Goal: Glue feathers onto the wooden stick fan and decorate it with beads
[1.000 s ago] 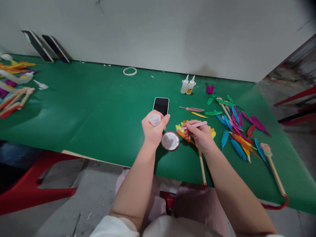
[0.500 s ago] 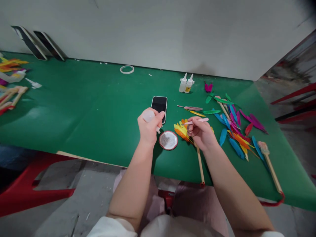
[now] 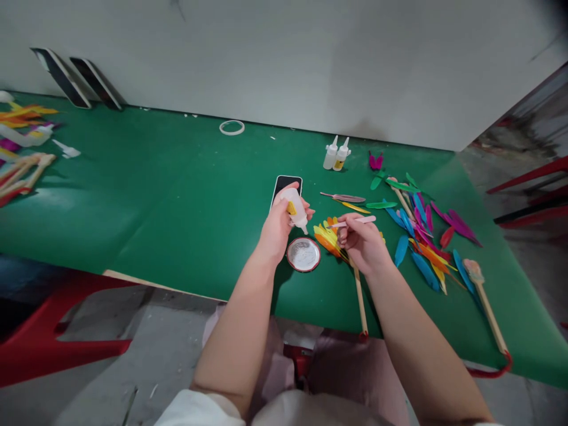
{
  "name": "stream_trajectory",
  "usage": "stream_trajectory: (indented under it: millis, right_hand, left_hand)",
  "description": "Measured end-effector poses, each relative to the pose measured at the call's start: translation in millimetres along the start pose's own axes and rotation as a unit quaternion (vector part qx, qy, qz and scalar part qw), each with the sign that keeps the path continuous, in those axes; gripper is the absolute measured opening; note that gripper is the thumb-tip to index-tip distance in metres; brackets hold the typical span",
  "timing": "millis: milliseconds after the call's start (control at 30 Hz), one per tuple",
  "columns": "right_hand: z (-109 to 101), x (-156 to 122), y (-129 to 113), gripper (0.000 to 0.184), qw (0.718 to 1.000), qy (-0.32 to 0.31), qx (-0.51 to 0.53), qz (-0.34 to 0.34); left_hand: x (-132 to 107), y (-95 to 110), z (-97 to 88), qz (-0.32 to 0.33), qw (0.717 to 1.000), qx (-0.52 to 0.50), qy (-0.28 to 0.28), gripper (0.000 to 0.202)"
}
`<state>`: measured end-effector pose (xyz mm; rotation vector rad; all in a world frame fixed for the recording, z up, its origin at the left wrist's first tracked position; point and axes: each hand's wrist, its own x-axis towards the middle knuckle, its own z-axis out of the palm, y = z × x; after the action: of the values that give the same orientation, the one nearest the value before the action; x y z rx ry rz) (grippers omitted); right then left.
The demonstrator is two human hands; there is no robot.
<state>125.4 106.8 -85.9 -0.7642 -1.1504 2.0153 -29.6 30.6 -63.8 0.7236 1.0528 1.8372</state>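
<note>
My left hand [image 3: 276, 228] is closed around a small white glue bottle [image 3: 294, 207] with a yellow label. The bottle leans with its nozzle pointing down, just above a round red-rimmed lid [image 3: 303, 254] with a whitish inside. My right hand [image 3: 362, 241] pinches a pair of pink tweezers [image 3: 364, 219], tips pointing left. Beneath that hand is a feather fan [image 3: 327, 236] of yellow and orange feathers on a wooden stick [image 3: 360, 302]. The hand hides part of the fan. Behind my left hand lies a phone [image 3: 288, 180], partly covered.
Two glue bottles [image 3: 336, 155] stand near the wall. Loose coloured feathers [image 3: 426, 269] spread over the right side of the green table [image 3: 177, 195], beside another wooden stick [image 3: 490, 307]. A tape ring [image 3: 232, 128] lies at the back. A red stool [image 3: 57, 331] stands at lower left.
My left hand has turned over and shifted slightly right, so the bottle now shows its label and points its nozzle down near the lid. My right hand stays almost in place.
</note>
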Motion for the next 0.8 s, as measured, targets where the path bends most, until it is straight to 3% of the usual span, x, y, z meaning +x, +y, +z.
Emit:
stream_trajectory:
  millis: [533, 800]
  right_hand:
    - [0.5, -0.9, -1.1, 0.015, 1.000, 0.006, -0.010, 0.002]
    - [0.6, -0.1, -0.7, 0.015, 1.000, 0.002, -0.024, -0.006]
  left_hand:
    - [2.3, 3.6, -4.2, 0.002, 1.000, -0.007, 0.018, 0.034]
    - [2.5, 8.3, -4.3, -0.006, 1.000, -0.026, 0.010, 0.043]
